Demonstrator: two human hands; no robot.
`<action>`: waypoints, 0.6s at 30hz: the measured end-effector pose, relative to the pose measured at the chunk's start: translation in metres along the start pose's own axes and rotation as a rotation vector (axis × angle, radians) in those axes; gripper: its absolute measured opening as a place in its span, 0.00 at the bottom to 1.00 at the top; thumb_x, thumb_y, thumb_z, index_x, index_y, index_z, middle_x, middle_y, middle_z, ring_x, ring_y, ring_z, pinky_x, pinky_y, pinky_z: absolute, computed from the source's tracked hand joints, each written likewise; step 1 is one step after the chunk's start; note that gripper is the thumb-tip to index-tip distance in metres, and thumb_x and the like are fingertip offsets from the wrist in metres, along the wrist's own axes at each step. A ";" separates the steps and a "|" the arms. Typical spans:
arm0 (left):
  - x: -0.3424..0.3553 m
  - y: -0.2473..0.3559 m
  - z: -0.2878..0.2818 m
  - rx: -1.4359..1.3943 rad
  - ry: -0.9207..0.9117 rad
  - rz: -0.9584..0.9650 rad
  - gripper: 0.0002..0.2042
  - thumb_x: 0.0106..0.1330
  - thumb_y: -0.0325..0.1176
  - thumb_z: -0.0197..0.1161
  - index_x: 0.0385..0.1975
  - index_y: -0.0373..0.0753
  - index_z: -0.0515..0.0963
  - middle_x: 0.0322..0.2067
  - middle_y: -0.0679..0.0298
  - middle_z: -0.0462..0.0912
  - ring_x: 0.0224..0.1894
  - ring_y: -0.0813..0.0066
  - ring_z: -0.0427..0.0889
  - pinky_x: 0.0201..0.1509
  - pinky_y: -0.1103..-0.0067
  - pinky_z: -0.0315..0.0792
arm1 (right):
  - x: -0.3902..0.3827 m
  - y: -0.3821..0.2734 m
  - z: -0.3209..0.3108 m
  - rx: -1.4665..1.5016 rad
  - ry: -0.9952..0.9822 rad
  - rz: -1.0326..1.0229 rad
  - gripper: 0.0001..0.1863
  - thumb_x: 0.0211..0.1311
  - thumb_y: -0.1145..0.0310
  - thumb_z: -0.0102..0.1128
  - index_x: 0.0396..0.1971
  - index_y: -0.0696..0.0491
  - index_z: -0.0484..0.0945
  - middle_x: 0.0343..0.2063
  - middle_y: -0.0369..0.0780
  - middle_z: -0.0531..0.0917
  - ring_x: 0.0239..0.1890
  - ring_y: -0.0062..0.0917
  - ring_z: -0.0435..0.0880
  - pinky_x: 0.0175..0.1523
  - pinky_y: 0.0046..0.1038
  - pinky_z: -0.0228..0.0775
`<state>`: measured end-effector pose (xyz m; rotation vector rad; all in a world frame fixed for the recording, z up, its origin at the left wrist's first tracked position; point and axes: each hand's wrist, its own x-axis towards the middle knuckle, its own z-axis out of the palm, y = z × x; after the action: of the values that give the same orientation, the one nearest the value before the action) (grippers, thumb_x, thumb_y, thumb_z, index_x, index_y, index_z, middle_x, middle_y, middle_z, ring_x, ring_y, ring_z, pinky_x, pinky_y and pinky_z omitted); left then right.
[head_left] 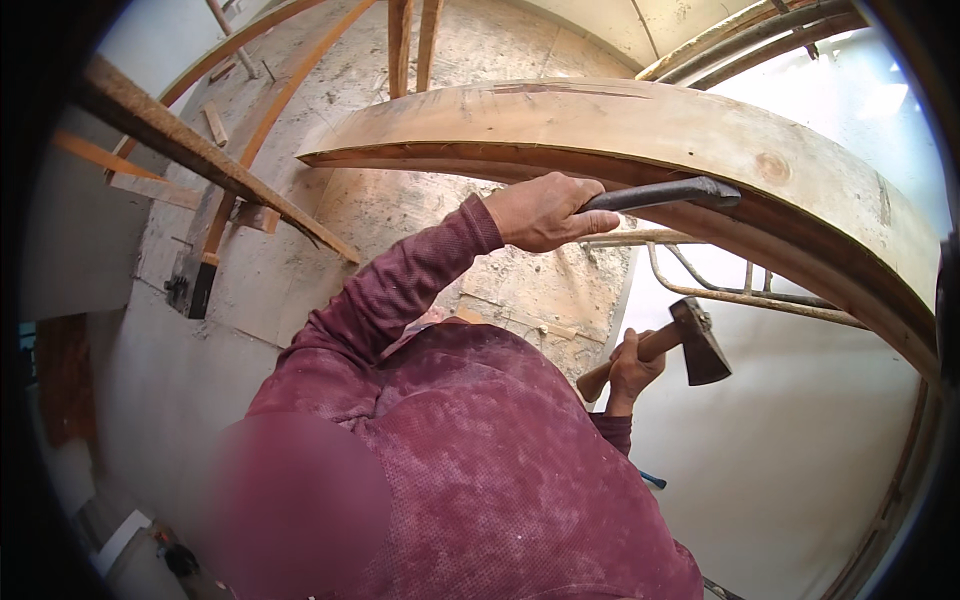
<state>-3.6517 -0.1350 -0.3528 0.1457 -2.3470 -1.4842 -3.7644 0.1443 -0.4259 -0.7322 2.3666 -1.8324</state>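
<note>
My left hand [548,212] is wrapped round a dark metal bar [665,194], with its thumb along the shaft. The bar's wider far end points right, over the underside of a large pale wooden beam [560,115]. Whether the two touch, I cannot tell. Lower right, my right hand [634,372] grips a hatchet [703,345] by its short wooden handle, close under the head. The hatchet's dark blade faces down and right, apart from the beam. My maroon-sleeved left arm crosses from the left; most of the right forearm is hidden behind my torso.
Rough timbers [200,145] slant across the left side, and two upright posts [412,50] stand beyond the beam. Metal tubing [745,292] runs below the beam at right. Debris and wood scraps lie on the dusty floor [480,40]. A pale surface [770,440] spreads at lower right.
</note>
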 end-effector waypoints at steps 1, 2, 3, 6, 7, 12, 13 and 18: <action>-0.003 0.006 -0.003 0.039 -0.007 0.001 0.22 0.69 0.52 0.49 0.34 0.35 0.72 0.20 0.60 0.71 0.24 0.69 0.70 0.30 0.71 0.67 | -0.006 0.006 0.001 0.040 -0.019 0.038 0.11 0.56 0.80 0.56 0.19 0.53 0.65 0.11 0.32 0.68 0.10 0.16 0.67 0.15 0.18 0.60; -0.004 0.010 -0.002 0.077 -0.019 0.004 0.20 0.69 0.50 0.51 0.33 0.35 0.72 0.21 0.60 0.71 0.24 0.70 0.70 0.29 0.72 0.66 | -0.013 0.019 -0.005 -0.007 -0.057 0.004 0.12 0.56 0.80 0.57 0.19 0.52 0.65 0.11 0.32 0.68 0.10 0.15 0.67 0.15 0.18 0.59; -0.006 0.012 0.005 0.091 -0.019 0.000 0.20 0.69 0.50 0.51 0.33 0.35 0.72 0.21 0.60 0.71 0.24 0.70 0.70 0.29 0.72 0.66 | -0.018 0.027 -0.007 -0.049 -0.099 -0.032 0.12 0.56 0.79 0.58 0.19 0.52 0.66 0.11 0.31 0.68 0.10 0.14 0.67 0.16 0.18 0.58; -0.012 0.002 0.068 -0.197 0.238 -0.073 0.20 0.67 0.50 0.53 0.36 0.35 0.71 0.23 0.56 0.75 0.28 0.68 0.76 0.34 0.72 0.69 | -0.033 0.037 -0.010 -0.089 -0.134 -0.127 0.10 0.55 0.77 0.60 0.20 0.53 0.67 0.12 0.31 0.68 0.13 0.14 0.66 0.19 0.19 0.59; -0.010 -0.002 0.091 -0.190 0.279 -0.169 0.20 0.68 0.50 0.52 0.41 0.36 0.70 0.22 0.60 0.73 0.27 0.71 0.73 0.34 0.72 0.68 | -0.042 0.038 -0.012 -0.078 -0.140 -0.115 0.10 0.55 0.77 0.60 0.20 0.53 0.67 0.12 0.31 0.68 0.13 0.14 0.66 0.19 0.19 0.59; -0.004 0.145 0.109 -1.346 -0.024 -0.365 0.13 0.71 0.45 0.49 0.40 0.44 0.60 0.23 0.72 0.61 0.18 0.88 0.61 0.19 0.85 0.62 | -0.071 0.057 -0.023 -0.001 -0.069 -0.094 0.06 0.53 0.75 0.61 0.29 0.59 0.74 0.18 0.31 0.74 0.19 0.15 0.72 0.25 0.19 0.64; -0.004 0.161 0.102 -1.508 -0.011 -0.372 0.12 0.71 0.45 0.49 0.37 0.45 0.59 0.23 0.72 0.61 0.18 0.88 0.60 0.17 0.86 0.61 | -0.076 0.068 -0.028 0.072 -0.053 -0.009 0.05 0.53 0.76 0.61 0.27 0.58 0.74 0.17 0.32 0.75 0.17 0.15 0.72 0.22 0.19 0.63; -0.044 0.082 0.062 -0.957 -0.149 -0.313 0.15 0.73 0.50 0.41 0.37 0.44 0.62 0.17 0.79 0.57 0.13 0.91 0.55 0.11 0.91 0.53 | -0.081 0.049 -0.038 0.184 -0.048 0.192 0.10 0.56 0.77 0.58 0.21 0.53 0.67 0.10 0.32 0.68 0.08 0.15 0.65 0.13 0.18 0.58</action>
<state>-3.6239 -0.0335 -0.3141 0.1527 -1.4978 -2.6606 -3.7213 0.2202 -0.4791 -0.5042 2.1190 -1.8943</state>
